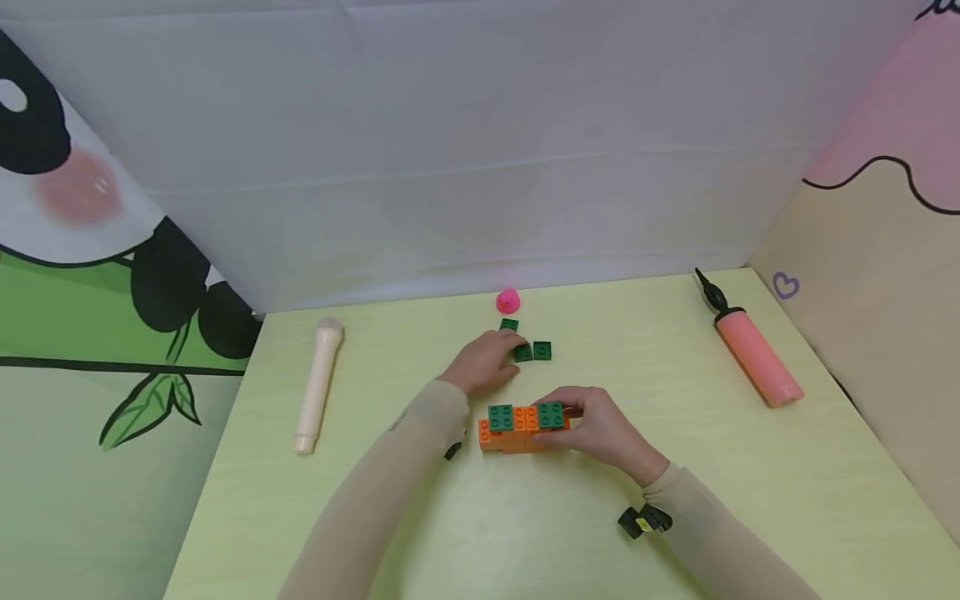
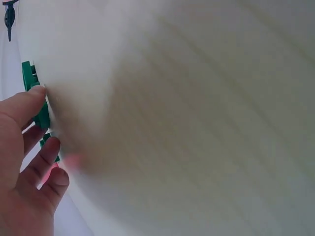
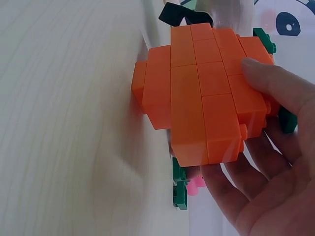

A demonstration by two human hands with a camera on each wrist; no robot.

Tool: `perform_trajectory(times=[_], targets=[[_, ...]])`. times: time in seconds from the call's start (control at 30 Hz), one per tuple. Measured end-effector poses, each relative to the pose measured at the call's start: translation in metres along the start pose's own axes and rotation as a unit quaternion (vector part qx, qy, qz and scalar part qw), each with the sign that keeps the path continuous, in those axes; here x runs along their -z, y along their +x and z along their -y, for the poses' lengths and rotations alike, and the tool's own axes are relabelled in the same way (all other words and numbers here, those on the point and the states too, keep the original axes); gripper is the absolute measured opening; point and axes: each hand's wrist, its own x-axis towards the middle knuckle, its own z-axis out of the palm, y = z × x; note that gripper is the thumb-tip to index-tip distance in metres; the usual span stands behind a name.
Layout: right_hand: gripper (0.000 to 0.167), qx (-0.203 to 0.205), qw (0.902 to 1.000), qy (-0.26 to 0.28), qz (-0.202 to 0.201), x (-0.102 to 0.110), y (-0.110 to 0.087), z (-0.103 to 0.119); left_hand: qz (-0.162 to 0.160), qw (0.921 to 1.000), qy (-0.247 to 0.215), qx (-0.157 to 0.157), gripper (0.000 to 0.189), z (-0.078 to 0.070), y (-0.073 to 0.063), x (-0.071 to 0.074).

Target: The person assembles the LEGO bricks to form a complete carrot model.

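My right hand (image 1: 603, 429) grips the right end of a stepped build of orange toy bricks (image 1: 517, 440), the thumb on its near side and the fingers behind. Two green bricks (image 1: 500, 417) sit on top of it, one toward each end. Farther back, my left hand (image 1: 482, 362) pinches a green brick (image 1: 522, 352) between thumb and fingers. Another green brick (image 1: 542, 351) lies just right of it, and one more (image 1: 509, 324) is behind the fingers. The right wrist view shows the smooth side of the orange build (image 3: 214, 98) and the thumb pressed on it.
A pink round piece (image 1: 507, 301) lies near the table's back edge. On the left is a pale baton-like tube (image 1: 319, 385); at the right lies a pink hand pump (image 1: 759, 357) with a black nozzle. A white curtain (image 1: 480, 167) hangs behind the table (image 1: 495, 533).
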Motion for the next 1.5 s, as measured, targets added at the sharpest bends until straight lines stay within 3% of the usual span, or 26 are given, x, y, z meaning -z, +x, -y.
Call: perform_trajectory(times=[0.17, 0.43, 0.73, 1.1, 1.5], targets=[[0.039, 0.000, 1.0000, 0.003, 0.000, -0.001, 0.000, -0.001, -0.029, 0.9995, -0.009, 0.007, 0.045, 0.001, -0.001, -0.005], [0.038, -0.008, 1.0000, 0.003, -0.002, -0.002, -0.001, -0.001, -0.034, 0.9990, -0.001, 0.031, 0.048, -0.005, -0.003, -0.009], [0.038, -0.007, 1.0000, -0.005, -0.003, -0.001, -0.002, -0.001, -0.042, 0.9977, -0.032, 0.041, 0.038, -0.006, -0.010, -0.006], [0.036, -0.011, 0.9999, -0.003, -0.001, -0.001, -0.001, -0.002, -0.051, 0.9886, -0.126, 0.065, 0.035, 0.000, -0.031, 0.000], [0.034, -0.003, 0.9999, 0.009, 0.002, -0.001, 0.002, -0.001, -0.088, 0.9775, -0.186, 0.047, 0.033, -0.001, -0.067, 0.012]])
